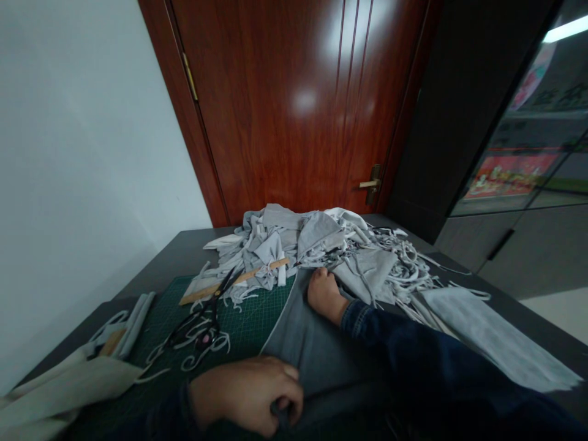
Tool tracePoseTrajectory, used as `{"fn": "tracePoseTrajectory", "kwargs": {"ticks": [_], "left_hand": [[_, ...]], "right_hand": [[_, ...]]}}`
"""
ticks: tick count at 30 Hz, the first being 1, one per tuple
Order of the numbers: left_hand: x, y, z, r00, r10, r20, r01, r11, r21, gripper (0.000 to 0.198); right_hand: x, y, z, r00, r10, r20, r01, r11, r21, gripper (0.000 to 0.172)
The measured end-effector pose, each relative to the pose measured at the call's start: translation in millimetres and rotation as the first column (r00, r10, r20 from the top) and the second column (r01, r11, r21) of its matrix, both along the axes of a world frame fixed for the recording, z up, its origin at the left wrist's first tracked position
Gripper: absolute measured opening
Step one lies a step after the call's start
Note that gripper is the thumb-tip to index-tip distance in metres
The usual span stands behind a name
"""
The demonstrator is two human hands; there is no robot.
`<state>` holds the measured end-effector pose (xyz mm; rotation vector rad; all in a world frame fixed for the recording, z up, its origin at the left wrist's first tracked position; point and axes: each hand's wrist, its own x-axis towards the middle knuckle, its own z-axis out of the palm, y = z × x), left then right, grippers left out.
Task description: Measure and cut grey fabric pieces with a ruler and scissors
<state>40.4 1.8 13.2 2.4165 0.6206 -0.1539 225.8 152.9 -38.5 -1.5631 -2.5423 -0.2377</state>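
Observation:
A dark grey piece of fabric (pixel 305 343) lies over the green cutting mat (pixel 257 315) in front of me. My left hand (pixel 250 392) is closed on the near part of the fabric, with a bit of it bunched between the fingers. Farther off, my right hand (pixel 325 294) is curled on the fabric's far end, knuckles up; its fingertips are partly hidden. Left of the fabric lie black-handled scissors (pixel 209 312) on the mat. Their blades cross near a wooden ruler (pixel 234 280).
Grey fabric scraps and strips (pixel 316 236) are heaped at the table's far end, before a wooden door (pixel 285 110). Pale cloth (pixel 496 337) lies at right. Folded cloth (pixel 82 383) rests at near left. A dark cabinet (pixel 487 245) stands right.

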Motion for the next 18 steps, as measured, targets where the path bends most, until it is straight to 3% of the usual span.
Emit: {"fn": "tracePoseTrajectory", "kwargs": {"ticks": [3,5,7,9,13,15,18], "left_hand": [[-1.7,-2.6,4.9,0.984,0.177,-0.018,-0.178,0.983,-0.043,0.026],[4.1,-6.8,3.4,0.914,0.405,-0.017,-0.405,0.914,0.006,0.030],[12.3,-11.3,-4.5,0.836,0.549,0.007,-0.544,0.828,0.133,0.038],[18.9,-15.3,-16.5,0.835,0.550,-0.015,-0.522,0.800,0.296,0.049],[16.4,-23.6,-33.4,0.918,0.388,-0.085,-0.283,0.788,0.546,0.058],[7.3,-27.0,-32.4,0.953,0.303,-0.027,-0.233,0.783,0.577,0.058],[-10.4,-28.8,-23.0,0.973,0.232,0.018,-0.212,0.852,0.479,0.066]], "right_hand": [[-2.8,0.9,1.3,0.996,0.084,0.016,-0.084,0.996,0.015,0.043],[-7.2,0.6,1.2,0.990,0.142,0.014,-0.142,0.990,0.004,0.045],[-9.5,1.7,0.9,0.984,0.180,0.011,-0.180,0.984,-0.014,0.046],[-8.3,4.9,1.3,0.982,0.190,0.011,-0.190,0.982,-0.017,0.047],[-0.3,10.2,3.6,0.993,0.114,0.013,-0.114,0.993,0.001,0.051],[2.8,8.5,4.5,0.997,0.076,0.022,-0.076,0.997,0.004,0.051],[6.7,1.3,4.9,0.998,0.050,0.050,-0.049,0.999,-0.013,0.049]]}}
